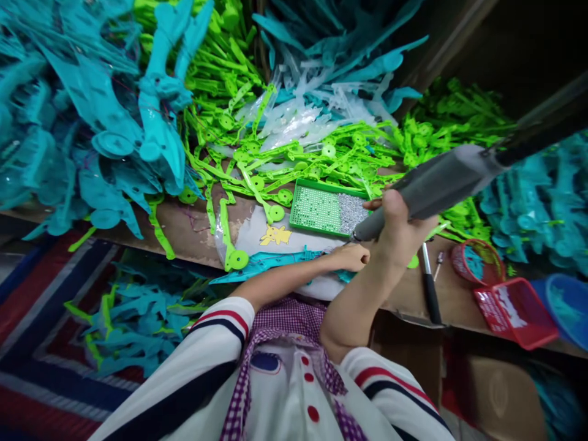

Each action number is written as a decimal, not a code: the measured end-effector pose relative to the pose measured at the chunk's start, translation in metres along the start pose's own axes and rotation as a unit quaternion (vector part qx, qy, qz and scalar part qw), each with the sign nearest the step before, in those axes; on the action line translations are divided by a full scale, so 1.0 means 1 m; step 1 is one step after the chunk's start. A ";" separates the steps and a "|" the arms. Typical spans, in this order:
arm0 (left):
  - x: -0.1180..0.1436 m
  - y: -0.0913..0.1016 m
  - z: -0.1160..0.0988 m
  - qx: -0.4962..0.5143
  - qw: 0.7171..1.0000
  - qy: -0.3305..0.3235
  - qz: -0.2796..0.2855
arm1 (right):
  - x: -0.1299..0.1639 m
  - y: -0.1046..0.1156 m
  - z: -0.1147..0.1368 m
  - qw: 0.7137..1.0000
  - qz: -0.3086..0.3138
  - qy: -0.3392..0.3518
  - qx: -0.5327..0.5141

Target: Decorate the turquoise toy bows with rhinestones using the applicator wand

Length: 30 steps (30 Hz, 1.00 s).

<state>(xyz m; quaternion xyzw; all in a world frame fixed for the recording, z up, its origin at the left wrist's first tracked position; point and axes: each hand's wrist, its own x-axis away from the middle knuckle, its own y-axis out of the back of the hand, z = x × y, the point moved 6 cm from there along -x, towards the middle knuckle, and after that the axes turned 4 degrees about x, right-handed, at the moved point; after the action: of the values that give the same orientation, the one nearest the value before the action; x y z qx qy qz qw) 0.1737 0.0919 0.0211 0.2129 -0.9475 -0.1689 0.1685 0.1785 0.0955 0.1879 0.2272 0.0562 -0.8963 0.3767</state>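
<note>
My right hand (399,229) is wrapped around a grey power screwdriver (429,180), which slants down to the left with its tip close to my left hand. Curled over a long teal plastic part (271,263), my left hand (351,257) holds it on the bench in front of me; its fingertips are hidden. Just beyond both hands is a green tray (316,229), with a dotted plate on its left and loose small silvery screws (353,213) on its right. A yellow cartoon figure (275,235) shows on the grey work mat (250,236).
Lime-green plastic parts (312,156) heap across the back, with teal parts (73,122) piled left and more teal (533,208) right. A black-handled hammer (430,288), a red round basket (478,262), a red bin (517,312) and a blue tub (567,306) stand to the right.
</note>
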 end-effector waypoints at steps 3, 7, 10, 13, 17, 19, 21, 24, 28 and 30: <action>-0.003 -0.004 -0.001 -0.012 0.999 -0.014 0.029 | -0.012 -0.011 -0.023 1.000 -0.007 0.011 -0.012; -0.008 -0.010 0.005 -0.028 0.999 0.003 0.023 | -0.029 -0.018 -0.067 0.999 -0.015 0.003 -0.035; -0.010 -0.014 0.006 -0.037 0.999 0.009 0.025 | -0.038 -0.018 -0.096 0.998 -0.013 -0.001 -0.062; -0.011 -0.014 0.006 -0.053 0.998 0.015 0.038 | -0.039 -0.018 -0.116 0.997 -0.007 -0.007 -0.079; -0.010 -0.012 0.004 -0.065 0.997 0.007 0.041 | -0.037 -0.016 -0.130 0.996 -0.022 0.001 -0.091; -0.010 -0.011 0.003 -0.064 0.997 -0.010 0.041 | -0.037 -0.015 -0.136 0.995 -0.036 0.003 -0.088; -0.010 -0.011 0.001 -0.061 0.997 -0.026 0.040 | -0.037 -0.016 -0.143 0.996 -0.037 -0.002 -0.085; -0.009 -0.010 0.000 -0.055 0.997 -0.031 0.034 | -0.036 -0.019 -0.149 0.996 -0.019 -0.011 -0.092; -0.006 -0.007 -0.003 -0.044 0.998 -0.034 0.024 | -0.035 -0.020 -0.150 0.995 -0.012 -0.015 -0.101; -0.006 -0.006 -0.003 -0.039 0.999 -0.030 0.024 | -0.035 -0.019 -0.150 0.995 -0.011 -0.016 -0.101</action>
<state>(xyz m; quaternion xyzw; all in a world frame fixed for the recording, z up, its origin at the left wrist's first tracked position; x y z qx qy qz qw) 0.1819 0.0886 0.0203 0.1785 -0.9494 -0.2084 0.1526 0.2415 0.1727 0.0686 0.1735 0.1426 -0.8937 0.3883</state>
